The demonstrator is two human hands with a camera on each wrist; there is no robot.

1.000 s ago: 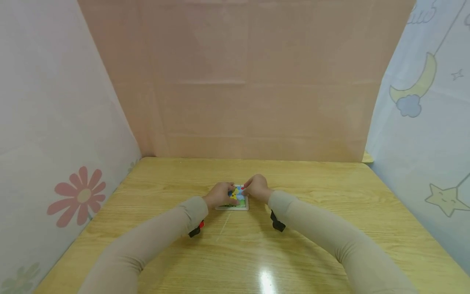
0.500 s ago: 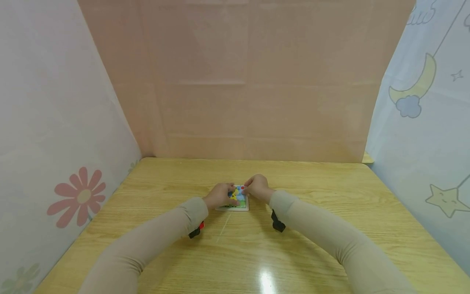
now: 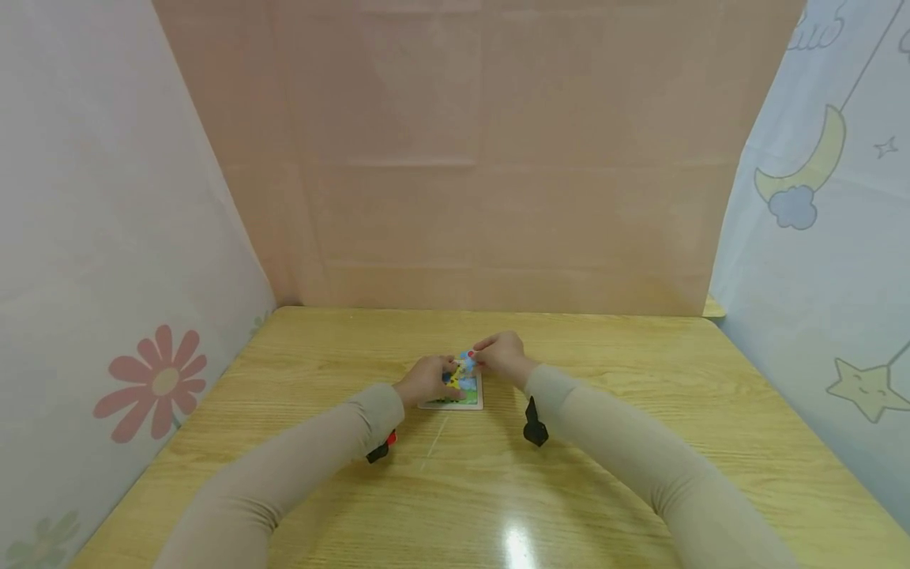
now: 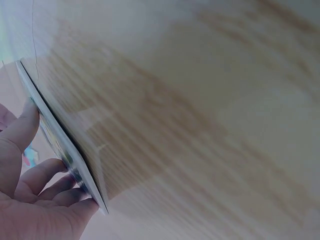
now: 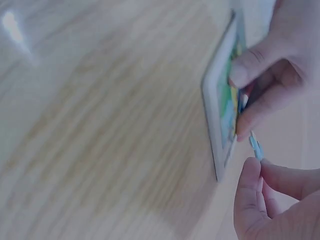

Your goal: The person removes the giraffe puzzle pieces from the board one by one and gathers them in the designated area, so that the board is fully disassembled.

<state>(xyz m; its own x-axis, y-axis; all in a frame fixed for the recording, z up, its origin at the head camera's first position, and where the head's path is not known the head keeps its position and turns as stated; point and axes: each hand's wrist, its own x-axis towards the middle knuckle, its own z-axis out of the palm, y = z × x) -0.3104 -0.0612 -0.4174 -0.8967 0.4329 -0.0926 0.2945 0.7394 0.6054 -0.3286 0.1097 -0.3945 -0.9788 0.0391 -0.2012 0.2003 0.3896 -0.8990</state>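
Observation:
A small picture puzzle (image 3: 469,395) with a pale rim and a yellow giraffe scene lies flat on the table. My left hand (image 3: 424,379) rests over its left part, with thumb and fingertips pressing on the picture; the palm hides that side. At the far right corner my right hand (image 3: 502,356) pinches a light blue puzzle piece (image 5: 256,146) between thumb and forefinger. In the right wrist view the piece is seen edge-on, raised off the puzzle. The left wrist view shows the board's edge (image 4: 75,150) along the left fingertips.
The wooden table (image 3: 455,490) spreads around the puzzle, with a bright glare spot near the front. A brown cloth (image 3: 469,158) hangs behind its far edge. Patterned white cloths stand at both sides. Black wrist devices (image 3: 535,432) sit under the sleeves.
My right hand has lifted the blue piece from the puzzle's far right corner, rising slightly up and away. My left hand has stayed in place on the puzzle.

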